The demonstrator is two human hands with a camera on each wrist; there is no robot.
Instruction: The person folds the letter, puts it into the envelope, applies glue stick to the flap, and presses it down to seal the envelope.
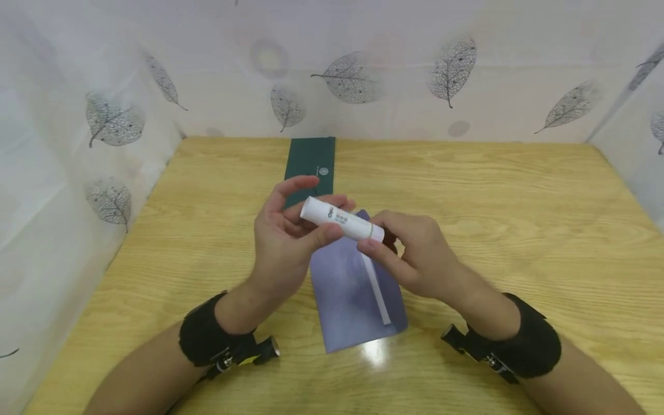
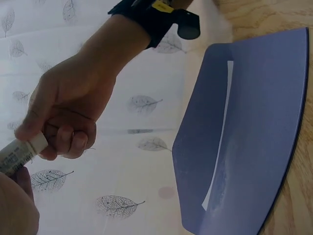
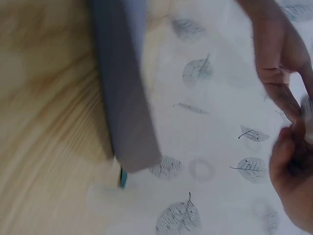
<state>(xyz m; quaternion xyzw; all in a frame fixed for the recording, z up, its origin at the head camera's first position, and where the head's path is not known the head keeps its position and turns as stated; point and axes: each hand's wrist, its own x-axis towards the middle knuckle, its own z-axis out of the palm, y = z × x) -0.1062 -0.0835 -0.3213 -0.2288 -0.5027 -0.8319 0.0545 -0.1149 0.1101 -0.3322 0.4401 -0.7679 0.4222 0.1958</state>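
A white glue stick (image 1: 337, 219) is held tilted above the table, its capped end lower and to the right. The left hand (image 1: 280, 248) grips its body, thumb in front and fingers behind, the forefinger raised off it. At the capped end, the thumb and fingers of the right hand (image 1: 425, 253) pinch the glue stick; the left wrist view shows this grip on the cap (image 2: 38, 142) too. Beneath the hands lies a purple envelope (image 1: 339, 294) with its flap spread and a white strip (image 1: 377, 291) along it. In the right wrist view the glue stick is mostly cut off.
Behind the left hand, a dark green envelope (image 1: 306, 155) with a small round emblem lies near the back edge of the wooden table (image 1: 498, 196). White cloth (image 1: 384, 34) printed with leaves hangs behind and at both sides. Each wrist wears a black strap with a camera.
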